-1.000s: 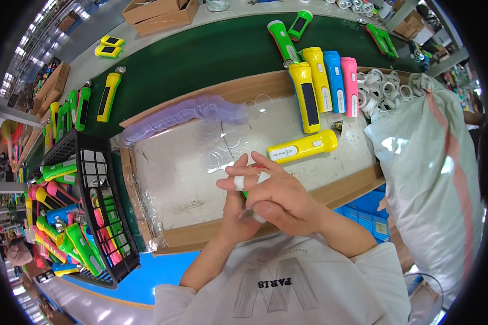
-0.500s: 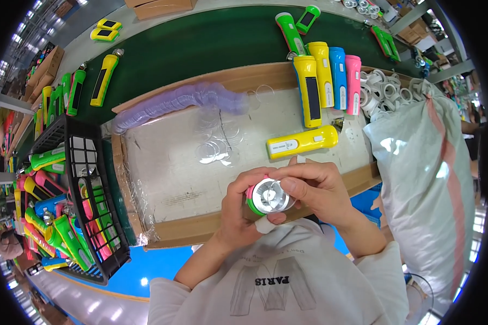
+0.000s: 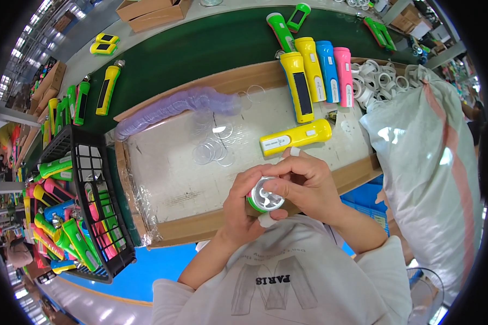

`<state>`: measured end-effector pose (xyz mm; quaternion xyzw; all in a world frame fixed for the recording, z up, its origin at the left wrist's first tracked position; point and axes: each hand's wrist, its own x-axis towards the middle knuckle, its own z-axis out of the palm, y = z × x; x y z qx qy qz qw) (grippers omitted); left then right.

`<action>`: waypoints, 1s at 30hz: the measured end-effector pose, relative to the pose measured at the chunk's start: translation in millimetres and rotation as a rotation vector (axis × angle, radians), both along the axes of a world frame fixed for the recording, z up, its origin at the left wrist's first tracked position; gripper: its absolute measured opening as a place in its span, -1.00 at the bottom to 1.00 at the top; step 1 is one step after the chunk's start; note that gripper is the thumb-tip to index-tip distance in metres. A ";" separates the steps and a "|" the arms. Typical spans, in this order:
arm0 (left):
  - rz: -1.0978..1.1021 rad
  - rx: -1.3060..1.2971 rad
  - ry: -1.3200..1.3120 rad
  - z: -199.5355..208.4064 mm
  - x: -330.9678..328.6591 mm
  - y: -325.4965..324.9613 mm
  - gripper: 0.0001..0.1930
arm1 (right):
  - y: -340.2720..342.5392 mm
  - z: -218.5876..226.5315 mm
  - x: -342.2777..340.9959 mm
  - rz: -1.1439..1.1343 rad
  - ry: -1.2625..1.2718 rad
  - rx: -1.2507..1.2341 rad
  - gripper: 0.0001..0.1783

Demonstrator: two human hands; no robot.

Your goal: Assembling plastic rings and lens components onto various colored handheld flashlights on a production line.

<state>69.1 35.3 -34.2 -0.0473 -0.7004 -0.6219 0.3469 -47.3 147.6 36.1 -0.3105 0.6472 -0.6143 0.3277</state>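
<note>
My left hand is wrapped round a pink and green flashlight, whose shiny round reflector faces up. Over the upper right of that reflector lies the thumb of my right hand, its other fingers curled against the flashlight head. A clear disc at the head can no longer be told apart from the reflector. White tape covers a fingertip on each hand. Just beyond my hands, a yellow flashlight lies in the cardboard tray. Loose clear discs are scattered left of it, below a long curved row of stacked discs.
Yellow, blue and pink flashlights lean at the tray's far right, beside white rings. A black crate full of flashlights stands left. A large white sack bulges on the right. More flashlights lie on the green belt.
The clear disc, earlier tilted between my right fingers and overlapping the reflector's edge, has moved left onto the head. My right thumb has shifted left over the reflector. The view has turned slightly.
</note>
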 end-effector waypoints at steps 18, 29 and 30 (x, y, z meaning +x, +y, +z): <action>0.076 0.069 -0.044 1.0 3.1 -1.0 -0.44 | 38.8 -42.4 -76.8 -0.244 1.052 0.587 -0.51; 0.108 0.169 -0.149 5.0 9.1 -5.0 -0.41 | 89.0 -61.8 -162.2 -0.458 1.250 0.729 -0.61; 0.087 0.173 -0.145 5.4 7.3 -2.6 -0.41 | 105.2 -67.9 -188.1 -0.526 1.339 0.875 -0.61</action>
